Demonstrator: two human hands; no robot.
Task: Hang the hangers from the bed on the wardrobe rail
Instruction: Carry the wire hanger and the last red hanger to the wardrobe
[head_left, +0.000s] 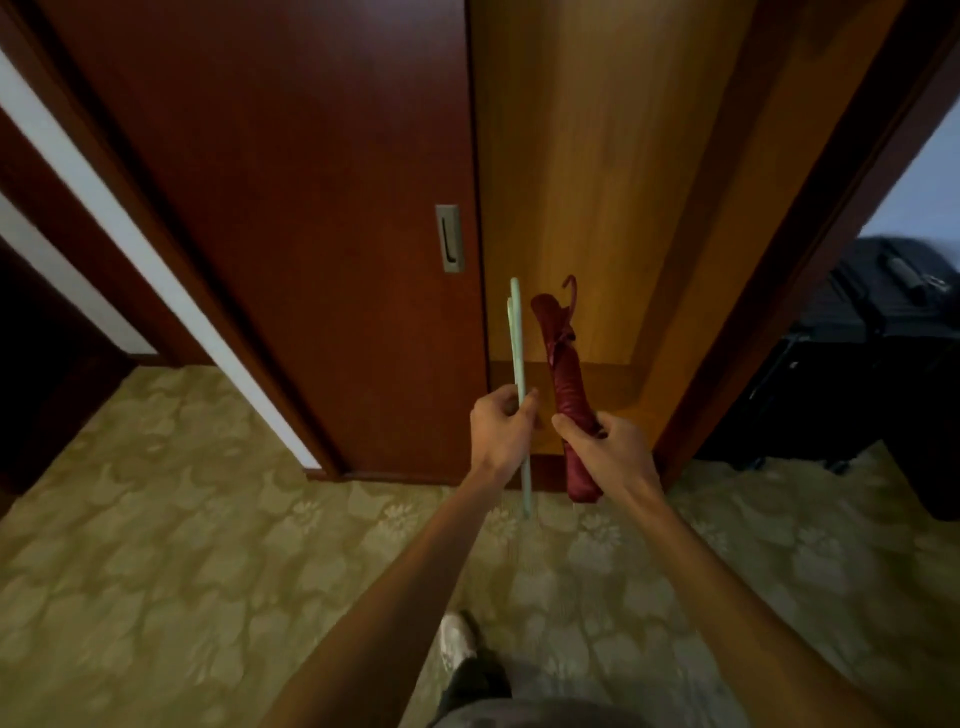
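Left hand (501, 423) grips pale green hangers (517, 343), seen edge-on, most of length above fist. Right hand (605, 447) clasps padded red hanger (563, 374) near lower end, hook (570, 288) topmost. Bundles apart, upright, likely for reaching rail. Wardrobe door (291, 208) slid aside; rail not visible.

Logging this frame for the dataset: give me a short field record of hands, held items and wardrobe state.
left hand: grips pale green hangers, seen edge-on
right hand: grips padded red hanger, hook up
wardrobe door: slid left, opening exposed
rail: not in view
floor: patterned carpet
right side: black suitcase
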